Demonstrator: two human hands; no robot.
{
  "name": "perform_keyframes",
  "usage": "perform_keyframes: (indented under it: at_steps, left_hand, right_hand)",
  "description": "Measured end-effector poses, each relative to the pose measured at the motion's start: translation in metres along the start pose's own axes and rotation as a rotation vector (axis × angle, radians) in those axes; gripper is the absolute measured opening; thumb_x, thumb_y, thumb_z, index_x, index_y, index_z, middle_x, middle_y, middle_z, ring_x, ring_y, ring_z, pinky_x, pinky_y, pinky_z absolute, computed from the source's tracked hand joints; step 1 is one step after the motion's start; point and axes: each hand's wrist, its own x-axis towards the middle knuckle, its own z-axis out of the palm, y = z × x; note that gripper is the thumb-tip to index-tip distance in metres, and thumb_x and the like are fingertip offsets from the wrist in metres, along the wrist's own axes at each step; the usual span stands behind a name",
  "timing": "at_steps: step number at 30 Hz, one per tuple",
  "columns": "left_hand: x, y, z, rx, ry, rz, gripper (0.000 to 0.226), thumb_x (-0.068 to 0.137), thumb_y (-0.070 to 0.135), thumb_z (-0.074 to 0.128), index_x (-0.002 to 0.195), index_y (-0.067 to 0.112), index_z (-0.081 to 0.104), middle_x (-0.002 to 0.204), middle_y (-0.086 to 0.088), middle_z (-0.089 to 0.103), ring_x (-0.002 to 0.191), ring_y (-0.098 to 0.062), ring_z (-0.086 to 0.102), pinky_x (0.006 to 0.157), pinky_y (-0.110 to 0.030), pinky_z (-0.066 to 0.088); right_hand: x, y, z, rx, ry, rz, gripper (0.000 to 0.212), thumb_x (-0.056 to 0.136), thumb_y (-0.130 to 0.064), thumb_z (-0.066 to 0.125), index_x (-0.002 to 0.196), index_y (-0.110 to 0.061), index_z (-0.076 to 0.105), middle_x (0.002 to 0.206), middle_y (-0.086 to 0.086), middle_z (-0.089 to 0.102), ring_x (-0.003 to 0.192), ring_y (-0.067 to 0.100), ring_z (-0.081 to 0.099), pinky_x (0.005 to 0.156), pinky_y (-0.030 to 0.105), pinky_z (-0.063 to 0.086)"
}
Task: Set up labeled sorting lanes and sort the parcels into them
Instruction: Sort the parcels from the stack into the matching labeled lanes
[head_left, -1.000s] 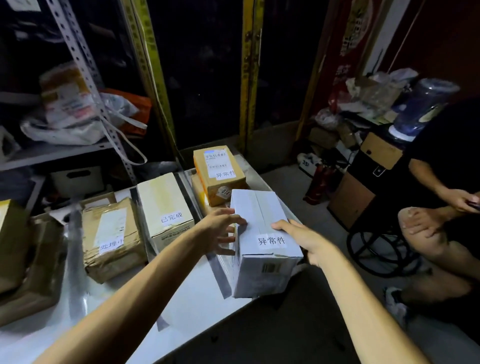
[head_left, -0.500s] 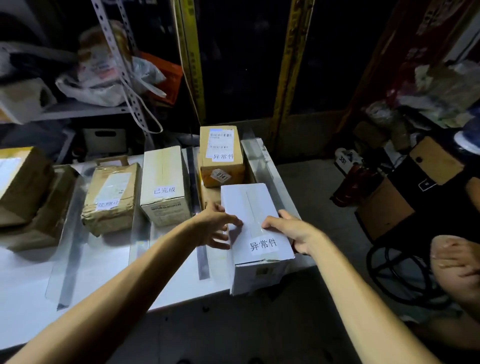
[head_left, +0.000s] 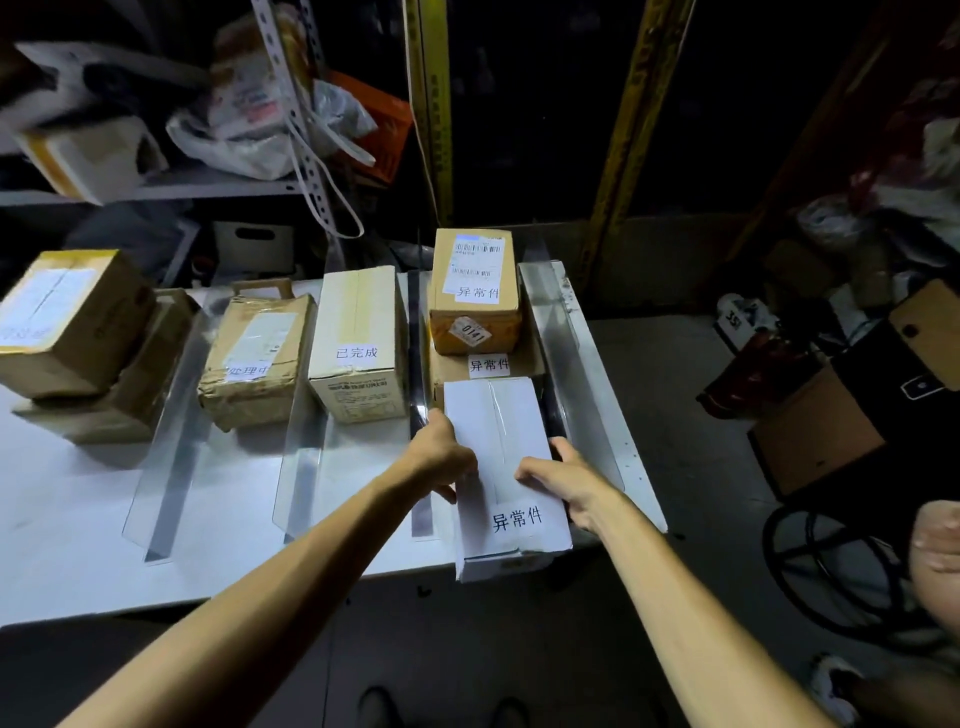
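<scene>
Right now both hands are clasping the white parcel (head_left: 498, 441), which is lying lengthwise in the rightmost lane of the table (head_left: 78, 519), its near end reaching the front edge. The left hand (head_left: 441, 457) is gripping its left side and the right hand (head_left: 566, 478) its right side, thumb lying on top. Just behind it, a small brown box (head_left: 475, 312) is sitting on a flat brown parcel (head_left: 452, 371).

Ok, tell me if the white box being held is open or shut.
Shut: the white box has its top flaps flat, meeting along a taped centre seam. The left hand and right hand hold its sides.
</scene>
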Motion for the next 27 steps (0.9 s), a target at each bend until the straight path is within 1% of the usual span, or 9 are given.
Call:
perform_keyframes:
  at_steps: [2,6,11,15,16,18,19,22,27]
  left_hand:
    - [0.001,0.000,0.001,0.039,0.006,0.008,0.061,0.082,-0.010,0.062,0.126,0.012,0.026,0.115,-0.019,0.049,0.094,-0.037,0.061,0.054,-0.046,0.059]
    - [0.003,-0.001,0.000,0.030,-0.012,0.012,0.066,0.081,-0.013,0.062,0.131,0.011,0.026,0.121,-0.016,0.047,0.110,-0.041,0.057,0.071,-0.057,0.059]
    - [0.001,-0.006,-0.004,0.026,0.047,0.050,0.055,0.073,-0.011,0.070,0.116,0.006,0.039,0.112,-0.017,0.054,0.097,-0.036,0.062,0.069,-0.055,0.060]
    - [-0.002,-0.009,-0.010,0.108,0.141,0.118,0.049,0.074,-0.002,0.073,0.111,0.012,0.045,0.099,-0.010,0.057,0.077,-0.028,0.064,0.061,-0.040,0.061]
    - [-0.003,-0.009,-0.012,0.156,0.166,0.147,0.047,0.075,0.003,0.072,0.113,0.014,0.048,0.100,-0.008,0.060,0.076,-0.028,0.066,0.063,-0.039,0.061]
    - [-0.002,-0.007,-0.017,0.268,0.205,0.227,0.042,0.077,0.016,0.071,0.116,0.018,0.053,0.101,-0.005,0.065,0.081,-0.027,0.069,0.075,-0.040,0.060]
    - [-0.003,-0.006,-0.019,0.299,0.217,0.261,0.039,0.078,0.021,0.070,0.115,0.019,0.057,0.101,-0.003,0.068,0.083,-0.026,0.069,0.080,-0.039,0.058]
    - [-0.007,0.004,-0.028,0.224,0.191,0.335,0.027,0.082,0.023,0.065,0.109,0.019,0.063,0.092,0.001,0.072,0.074,-0.028,0.069,0.079,-0.039,0.059]
    - [-0.023,0.011,-0.046,0.118,0.151,0.423,0.018,0.089,0.016,0.060,0.107,0.012,0.064,0.094,-0.012,0.070,0.084,-0.039,0.070,0.071,-0.046,0.060]
  right_hand:
    - [0.000,-0.001,0.000,-0.011,0.002,0.002,0.051,0.080,-0.004,0.070,0.126,-0.013,0.050,0.107,0.013,0.072,0.091,0.027,0.072,0.071,0.038,0.061]
    - [0.000,-0.005,-0.001,-0.028,0.030,-0.019,0.054,0.082,-0.002,0.071,0.130,-0.015,0.047,0.105,0.010,0.069,0.087,0.026,0.071,0.069,0.038,0.061]
    - [-0.002,-0.006,-0.002,-0.066,0.018,-0.011,0.055,0.084,-0.006,0.073,0.132,-0.015,0.047,0.103,0.006,0.069,0.082,0.021,0.070,0.058,0.030,0.056]
    - [-0.014,-0.013,-0.001,-0.089,0.054,-0.031,0.041,0.089,-0.011,0.069,0.126,-0.015,0.051,0.110,0.007,0.067,0.081,0.015,0.065,0.052,0.024,0.049]
    - [-0.016,-0.016,-0.002,-0.094,0.079,-0.040,0.035,0.090,-0.014,0.066,0.123,-0.015,0.054,0.114,0.010,0.067,0.083,0.017,0.064,0.054,0.026,0.052]
    - [-0.020,-0.025,-0.004,-0.104,0.154,-0.102,0.022,0.094,-0.017,0.063,0.116,-0.016,0.060,0.116,0.016,0.067,0.094,0.026,0.066,0.079,0.039,0.060]
    - [-0.022,-0.031,-0.004,-0.104,0.197,-0.161,0.016,0.095,-0.017,0.061,0.111,-0.017,0.063,0.114,0.016,0.068,0.100,0.029,0.065,0.088,0.041,0.057]
    - [-0.029,-0.052,0.002,-0.136,0.245,-0.345,0.012,0.094,-0.015,0.060,0.101,-0.020,0.068,0.100,0.004,0.069,0.092,0.017,0.061,0.079,0.029,0.050]
    - [-0.047,-0.076,0.040,-0.222,0.025,-0.375,0.023,0.100,-0.017,0.054,0.119,-0.009,0.065,0.102,0.008,0.067,0.089,0.019,0.058,0.090,0.043,0.056]
